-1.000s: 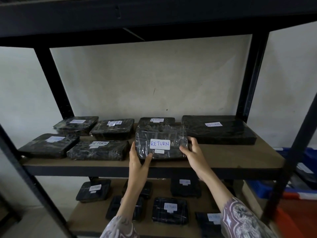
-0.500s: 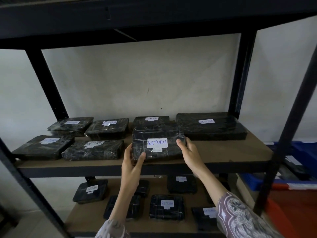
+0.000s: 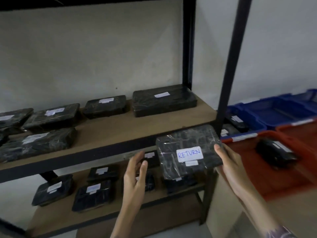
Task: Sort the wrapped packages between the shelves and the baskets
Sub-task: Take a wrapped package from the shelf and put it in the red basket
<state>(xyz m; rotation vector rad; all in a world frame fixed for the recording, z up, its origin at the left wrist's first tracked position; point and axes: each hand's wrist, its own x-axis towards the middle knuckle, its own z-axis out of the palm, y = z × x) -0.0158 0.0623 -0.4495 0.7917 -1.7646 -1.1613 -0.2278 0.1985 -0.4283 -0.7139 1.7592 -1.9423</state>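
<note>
1. Right hand [image 3: 229, 167] grips the RETURN package [image 3: 187, 150] at its right edge; package is off the shelf [image 3: 137, 133], in front of its right end, beside the red basket [image 3: 301, 170].
2. Left hand [image 3: 135, 176] is empty, fingers loose; apart from the package.

Storeroom, shelving [image 3: 109, 134], labelled packages [image 3: 164, 100], bins [image 3: 274, 114]

Brown shelf [image 3: 120, 129], wrapped packages [image 3: 164, 100] lying flat

Dim room — pale wall [image 3: 96, 57], black uprights [image 3: 188, 40].
</note>
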